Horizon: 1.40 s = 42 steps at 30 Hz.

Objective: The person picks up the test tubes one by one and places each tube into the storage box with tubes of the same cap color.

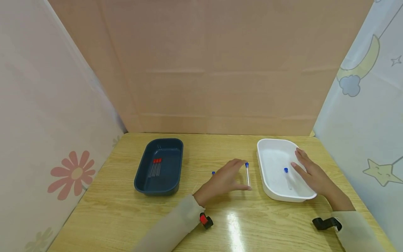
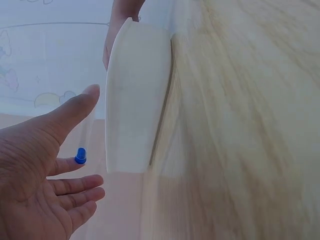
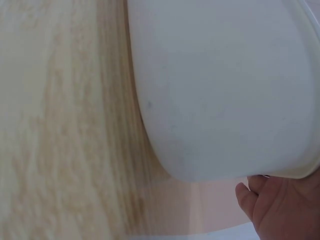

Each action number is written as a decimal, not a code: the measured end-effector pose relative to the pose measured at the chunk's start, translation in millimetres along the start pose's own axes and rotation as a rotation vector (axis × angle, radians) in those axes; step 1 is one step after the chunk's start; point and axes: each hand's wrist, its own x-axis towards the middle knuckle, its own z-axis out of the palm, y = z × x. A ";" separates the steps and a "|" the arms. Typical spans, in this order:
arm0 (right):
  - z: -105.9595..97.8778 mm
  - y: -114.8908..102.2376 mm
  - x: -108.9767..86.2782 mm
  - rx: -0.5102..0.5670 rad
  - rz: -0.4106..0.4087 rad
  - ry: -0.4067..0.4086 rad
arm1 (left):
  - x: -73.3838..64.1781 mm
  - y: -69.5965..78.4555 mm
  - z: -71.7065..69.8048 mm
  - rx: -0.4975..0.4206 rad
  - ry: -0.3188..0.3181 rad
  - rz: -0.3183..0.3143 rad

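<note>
My left hand (image 1: 220,180) pinches a clear tube with a blue cap (image 1: 247,175) between thumb and index finger, the cap end upward in the head view. In the left wrist view the blue cap (image 2: 80,156) lies at the index finger, while the other fingers are loosely spread. My right hand (image 1: 315,176) holds the right rim of the white basin (image 1: 267,187), thumb over the inside and fingers outside the wall. Inside this basin lies another blue-capped tube (image 1: 286,171). A further blue cap (image 1: 213,173) shows just behind my left hand, its tube mostly hidden.
On the left of the wooden table (image 1: 110,206) stands a dark blue basin (image 1: 170,187) with several red-capped tubes (image 1: 155,168) in it. A brown backdrop (image 1: 204,94) closes off the back, and printed sheets hang on both sides.
</note>
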 end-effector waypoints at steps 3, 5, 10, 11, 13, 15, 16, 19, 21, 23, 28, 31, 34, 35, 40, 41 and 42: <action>0.5 0.7 0.4 0.000 -0.003 -0.001 | 3.4 3.9 2.0 0.004 -0.010 0.004; 0.5 0.1 0.5 0.002 -0.005 0.000 | 5.6 5.3 4.4 0.007 -0.014 0.006; -0.5 -1.4 0.8 0.006 -0.004 0.004 | 9.4 7.0 9.3 0.004 -0.014 0.006; -0.6 -1.4 0.9 0.004 -0.004 0.004 | 10.2 7.3 10.2 0.007 -0.014 0.006; -0.9 -1.6 0.9 0.002 -0.002 0.005 | 12.1 8.0 11.8 0.022 -0.014 0.008; -1.1 -1.7 0.6 0.000 0.000 0.005 | 14.3 8.9 13.4 0.040 -0.014 0.009; -1.1 -1.7 0.5 0.000 0.000 0.005 | 15.4 9.5 14.0 0.046 -0.014 0.010; -0.8 -2.2 -0.1 0.000 -0.003 0.009 | 18.4 11.4 14.9 0.060 -0.012 0.020; -0.6 -2.2 -0.3 -0.004 -0.004 0.015 | 20.2 12.3 15.6 0.063 -0.005 0.034; -0.5 -2.3 -0.2 -0.006 -0.004 0.019 | 21.8 13.0 16.2 0.064 0.002 0.048; -0.7 -2.2 0.3 -0.008 0.013 0.011 | 25.8 14.0 19.0 0.046 0.028 0.085; -0.7 -2.0 0.4 -0.006 0.021 0.007 | 28.9 15.1 20.8 0.026 0.041 0.108; -0.3 -1.9 0.4 -0.006 0.020 0.007 | 32.3 17.0 22.3 0.018 0.044 0.121; -0.1 -1.9 0.4 -0.006 0.018 0.009 | 33.3 17.6 22.9 0.020 0.044 0.122; 0.9 -1.3 0.5 -0.002 0.013 0.015 | 38.0 21.3 25.3 0.051 0.038 0.108; 1.0 -1.2 0.6 -0.001 0.012 0.016 | 38.8 22.1 25.4 0.054 0.036 0.103; 1.1 -1.0 0.7 -0.001 0.011 0.016 | 39.5 22.9 25.4 0.060 0.035 0.097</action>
